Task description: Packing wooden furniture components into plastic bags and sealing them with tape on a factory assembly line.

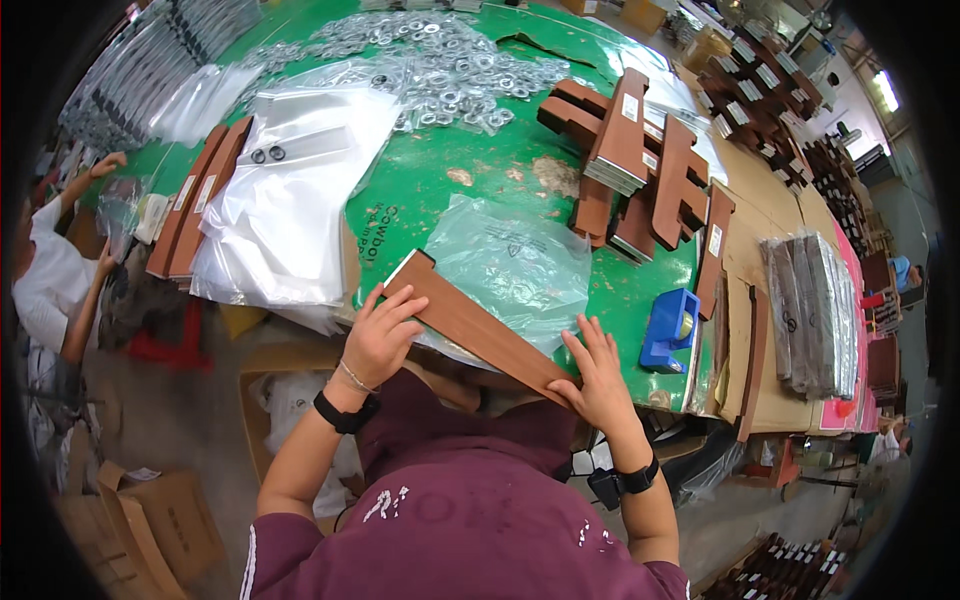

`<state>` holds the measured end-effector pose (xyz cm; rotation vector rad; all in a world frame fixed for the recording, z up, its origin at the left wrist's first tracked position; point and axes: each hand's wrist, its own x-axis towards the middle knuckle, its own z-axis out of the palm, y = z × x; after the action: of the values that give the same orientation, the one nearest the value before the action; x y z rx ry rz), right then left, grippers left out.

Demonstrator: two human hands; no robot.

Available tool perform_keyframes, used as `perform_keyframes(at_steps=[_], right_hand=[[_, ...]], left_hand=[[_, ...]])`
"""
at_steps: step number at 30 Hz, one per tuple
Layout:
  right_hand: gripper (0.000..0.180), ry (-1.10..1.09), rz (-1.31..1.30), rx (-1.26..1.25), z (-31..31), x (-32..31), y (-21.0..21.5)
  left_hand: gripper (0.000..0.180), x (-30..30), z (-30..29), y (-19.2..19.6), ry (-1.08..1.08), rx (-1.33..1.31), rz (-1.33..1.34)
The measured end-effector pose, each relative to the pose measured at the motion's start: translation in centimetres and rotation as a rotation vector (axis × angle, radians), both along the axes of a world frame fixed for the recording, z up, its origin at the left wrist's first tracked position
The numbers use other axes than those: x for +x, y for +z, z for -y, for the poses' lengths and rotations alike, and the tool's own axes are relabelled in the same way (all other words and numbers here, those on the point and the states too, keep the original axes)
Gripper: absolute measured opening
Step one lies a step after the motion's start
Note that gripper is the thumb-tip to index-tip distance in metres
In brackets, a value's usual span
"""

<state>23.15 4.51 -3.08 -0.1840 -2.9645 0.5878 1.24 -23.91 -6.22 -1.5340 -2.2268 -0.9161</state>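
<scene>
A long brown wooden slat lies aslant along the table's near edge, its left end squared and notched. My left hand grips the slat near that end, its fingers over the top face. At the slat's lower right end, my right hand has its thumb on the wood and its fingers spread. A clear plastic bag lies flat just beyond the slat, partly covered by it. A blue tape dispenser stands right of my right hand.
Stacked brown wooden parts stand at the far right of the green table. Clear plastic sleeves with two black rings lie at left, beside two brown slats. Metal rings are heaped behind. Another person works at far left.
</scene>
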Motion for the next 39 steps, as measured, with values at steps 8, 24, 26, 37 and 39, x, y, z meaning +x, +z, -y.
perform_keyframes(at_steps=[8, 24, 26, 37, 39], right_hand=[[0.074, 0.135, -0.051, 0.07, 2.6, -0.3, 1.7], [0.058, -0.006, -0.068, 0.012, 2.4, -2.8, 1.2], [0.052, -0.011, -0.057, -0.022, 2.3, -3.0, 1.6], [0.012, 0.003, -0.113, -0.155, 0.0, -3.4, -0.1], [0.012, 0.012, -0.072, -0.161, -0.3, -3.5, 0.2]], left_hand=[[0.014, 0.9, 0.4, -0.4, 0.037, 0.024, 0.036], [0.048, 3.6, -5.7, 3.1, -0.284, -0.233, 0.095], [0.067, 4.0, -7.2, 3.2, -0.312, -0.388, 0.044], [0.067, 3.0, -8.5, 3.2, -0.436, -0.362, 0.194], [0.065, 2.9, -8.5, 3.5, -0.46, -0.344, 0.206]])
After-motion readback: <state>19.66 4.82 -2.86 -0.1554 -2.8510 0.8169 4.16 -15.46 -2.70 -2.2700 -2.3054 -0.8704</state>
